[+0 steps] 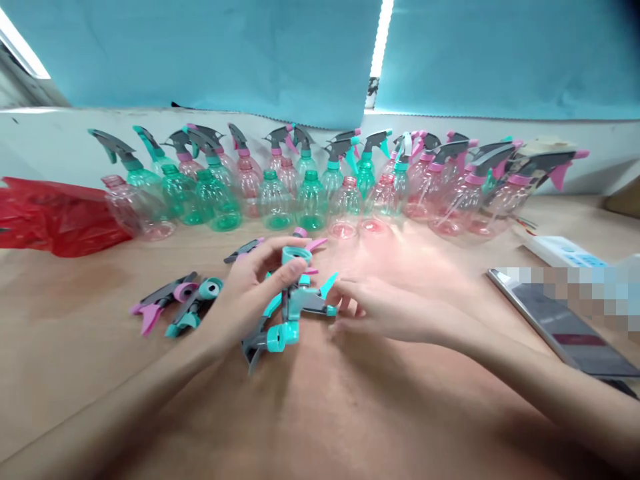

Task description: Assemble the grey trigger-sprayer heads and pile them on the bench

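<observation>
My left hand is closed around a turquoise and grey trigger spray head. The head's round screw collar faces up, between thumb and fingers. To its right is my right hand, fingers loosely curled and parted from the thumb, with nothing visible between them. Its fingertips are close to the turquoise nozzle of another spray head; whether they touch it I cannot tell. Beneath and around my left hand lie more spray heads, among them a turquoise and grey one, partly hidden by the hand.
Pink and green clear bottles stand in rows along the wall, some with spray heads, others open, such as a green bottle. Left are a red plastic bag and loose pink and turquoise spray heads. A phone lies right.
</observation>
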`<state>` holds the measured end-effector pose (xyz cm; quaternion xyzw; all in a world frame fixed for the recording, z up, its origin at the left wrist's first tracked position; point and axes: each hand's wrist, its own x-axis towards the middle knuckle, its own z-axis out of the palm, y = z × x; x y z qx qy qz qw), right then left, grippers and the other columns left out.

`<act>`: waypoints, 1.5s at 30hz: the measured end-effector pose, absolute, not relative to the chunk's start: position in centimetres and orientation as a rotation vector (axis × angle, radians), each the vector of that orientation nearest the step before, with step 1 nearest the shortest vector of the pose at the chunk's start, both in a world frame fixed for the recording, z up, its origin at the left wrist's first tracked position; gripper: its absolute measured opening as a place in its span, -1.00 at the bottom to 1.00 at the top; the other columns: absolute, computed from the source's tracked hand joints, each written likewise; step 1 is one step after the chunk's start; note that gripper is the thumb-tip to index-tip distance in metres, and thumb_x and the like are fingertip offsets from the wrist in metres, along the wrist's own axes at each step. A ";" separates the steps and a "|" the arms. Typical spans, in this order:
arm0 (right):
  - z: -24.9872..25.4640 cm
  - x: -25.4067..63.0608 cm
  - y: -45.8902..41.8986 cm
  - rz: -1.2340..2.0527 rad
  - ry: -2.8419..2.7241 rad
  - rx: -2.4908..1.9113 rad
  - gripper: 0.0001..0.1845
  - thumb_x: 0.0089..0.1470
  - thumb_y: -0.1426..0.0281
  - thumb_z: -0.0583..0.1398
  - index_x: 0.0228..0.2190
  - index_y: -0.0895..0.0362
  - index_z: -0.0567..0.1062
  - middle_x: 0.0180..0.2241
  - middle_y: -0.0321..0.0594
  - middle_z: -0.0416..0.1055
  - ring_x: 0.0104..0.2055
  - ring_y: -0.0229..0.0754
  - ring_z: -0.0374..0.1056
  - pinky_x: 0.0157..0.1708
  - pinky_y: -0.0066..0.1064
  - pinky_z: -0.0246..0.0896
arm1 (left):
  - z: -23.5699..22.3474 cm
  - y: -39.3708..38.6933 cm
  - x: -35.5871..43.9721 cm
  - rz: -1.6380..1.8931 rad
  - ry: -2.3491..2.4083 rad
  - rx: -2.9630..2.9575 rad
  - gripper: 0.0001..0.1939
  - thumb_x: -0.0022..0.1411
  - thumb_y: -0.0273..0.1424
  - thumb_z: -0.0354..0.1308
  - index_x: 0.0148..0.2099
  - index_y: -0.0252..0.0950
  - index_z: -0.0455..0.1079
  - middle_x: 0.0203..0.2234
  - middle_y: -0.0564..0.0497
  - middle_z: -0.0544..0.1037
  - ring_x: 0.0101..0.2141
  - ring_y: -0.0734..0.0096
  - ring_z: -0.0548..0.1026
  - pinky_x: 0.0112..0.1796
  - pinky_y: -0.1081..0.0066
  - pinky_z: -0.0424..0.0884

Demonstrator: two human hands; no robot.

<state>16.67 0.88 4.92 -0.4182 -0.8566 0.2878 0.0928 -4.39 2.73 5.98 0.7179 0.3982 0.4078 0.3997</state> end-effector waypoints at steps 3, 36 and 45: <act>5.9 16.8 0.9 0.861 -2.536 -1.226 -0.75 0.10 0.39 0.09 -0.14 0.08 0.36 -0.31 -0.28 0.46 -0.36 -0.26 0.37 -0.44 -0.45 0.20 | 5.5 2.7 -3.8 0.943 1.001 2.005 -0.66 0.16 -0.24 0.20 -0.02 -0.20 0.38 -0.16 -0.01 0.52 -0.18 0.27 0.50 -0.22 0.35 0.46; 8.8 16.8 0.7 0.658 -2.237 -1.212 -0.73 -0.17 0.48 0.18 -0.38 0.08 0.20 -0.52 -0.45 0.18 -0.58 -0.40 0.13 -0.62 -0.52 0.04 | 3.7 4.1 -1.7 1.164 0.514 2.575 -0.84 0.23 -0.47 0.14 -0.12 -0.30 0.39 -0.29 -0.05 0.44 -0.26 0.41 0.45 -0.30 0.45 0.46; 9.1 16.6 -0.1 0.251 -2.228 -1.219 -0.67 -0.22 0.53 0.15 -0.31 0.13 0.25 -0.32 -0.31 0.27 -0.32 -0.30 0.21 -0.38 -0.46 0.20 | 4.4 4.1 -1.4 1.221 0.617 2.609 -0.76 0.24 -0.43 0.14 -0.02 -0.24 0.34 -0.31 0.01 0.38 -0.28 0.42 0.40 -0.29 0.42 0.44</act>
